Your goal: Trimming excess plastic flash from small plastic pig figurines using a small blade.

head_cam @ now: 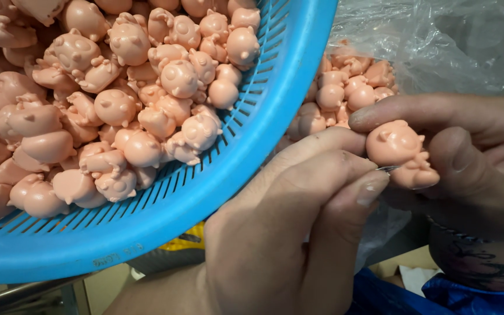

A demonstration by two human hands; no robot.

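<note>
We grip the pink figure (401, 153) in our right hand (468, 163) at 3 o'clock of the blue basket (275, 122), while our left hand (298, 221) pinches a thin blade (387, 169); trim slowly, we think.

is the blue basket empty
No, the blue basket is heaped with small pink pig-like figurines, and the right hand holds one more figurine beside it.

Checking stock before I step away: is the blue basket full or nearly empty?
Full, as far as shown. The blue basket is heaped with pink figurines piled in layers up toward its rim; its left part is out of frame.
</note>
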